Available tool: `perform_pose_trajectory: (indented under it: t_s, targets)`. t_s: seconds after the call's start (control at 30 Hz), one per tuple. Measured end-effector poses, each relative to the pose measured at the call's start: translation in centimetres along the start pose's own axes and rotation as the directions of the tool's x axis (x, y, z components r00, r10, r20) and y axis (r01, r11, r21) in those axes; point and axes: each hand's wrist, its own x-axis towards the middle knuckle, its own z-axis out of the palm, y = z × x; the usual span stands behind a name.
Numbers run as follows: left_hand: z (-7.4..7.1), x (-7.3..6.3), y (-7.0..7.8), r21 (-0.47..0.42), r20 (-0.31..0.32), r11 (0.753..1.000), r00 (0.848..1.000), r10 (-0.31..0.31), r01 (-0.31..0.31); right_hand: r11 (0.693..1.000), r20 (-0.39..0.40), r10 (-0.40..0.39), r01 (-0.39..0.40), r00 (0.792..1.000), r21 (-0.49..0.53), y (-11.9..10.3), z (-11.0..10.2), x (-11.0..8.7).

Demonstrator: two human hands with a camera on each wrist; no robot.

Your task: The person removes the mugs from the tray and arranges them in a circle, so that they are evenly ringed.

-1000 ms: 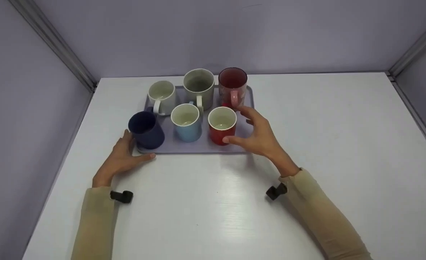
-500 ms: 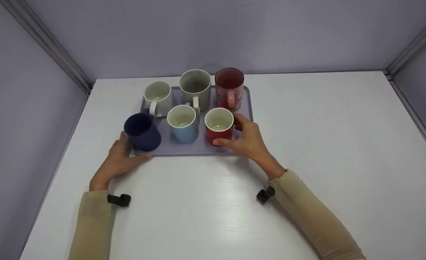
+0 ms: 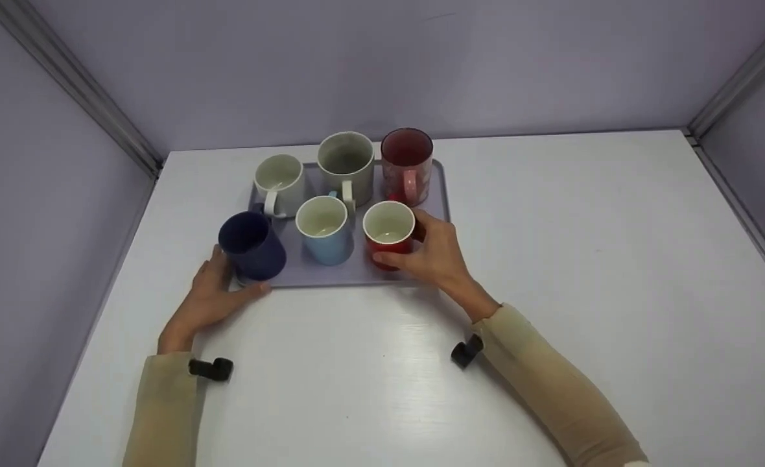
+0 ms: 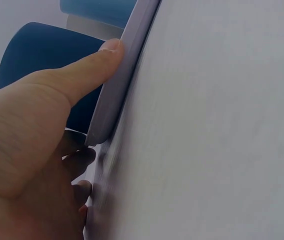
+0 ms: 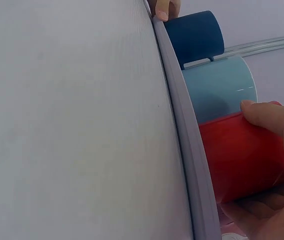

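Observation:
My right hand [image 3: 431,256] holds a red mug [image 5: 242,155] with a white inside, thumb across its front and fingers round its far side. It stands upright near the front right of a lavender tray [image 3: 330,277]. At the tray's front left corner is my left hand [image 3: 211,295], its thumb [image 4: 102,60] extended along the rim and its other fingers beside the corner. Close to that hand stands a dark blue mug [image 3: 256,250]. A light blue mug [image 3: 329,240] sits between the dark blue and red ones.
Along the tray's back stand a small white mug [image 3: 286,194], a larger off-white mug [image 3: 356,178] and a pink mug [image 3: 399,172] with a dark red inside. The tray lies on a white table [image 3: 356,370], towards the back panel [image 3: 518,71].
My right hand has moved left and closed round the red mug. The left hand has stayed at the tray's corner. The head view has shifted slightly.

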Motion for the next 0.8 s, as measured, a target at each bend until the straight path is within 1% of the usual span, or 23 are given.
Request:
perform_pose_trajectory:
  t_s: [0.07,0.17,0.43,0.67,0.8]
  targets:
    - [0.0,0.0,0.0,-0.010,-0.003,1.000,1.000,0.010,-0.010,1.000,0.005,-0.007,0.007,1.000,0.012,-0.1,0.0,-0.1]
    - [0.0,-0.1,0.1,-0.003,-0.006,1.000,1.000,0.021,-0.021,1.000,0.015,-0.006,0.006,1.000,0.015,-0.4,0.0,-0.2]
    - [0.0,0.0,0.4,0.058,-0.019,0.998,0.999,0.030,-0.029,0.999,0.021,-0.029,0.029,0.999,0.017,-1.7,-0.9,-0.3]
    - [0.0,0.1,0.3,0.031,-0.023,0.996,0.997,0.079,-0.078,0.998,0.003,-0.070,0.070,0.998,0.010,-3.4,-2.8,-0.4]
    - [0.0,0.2,0.2,0.067,-0.023,0.994,0.996,0.087,-0.085,0.993,-0.031,-0.106,0.107,0.994,0.043,-4.3,-4.6,-0.2]
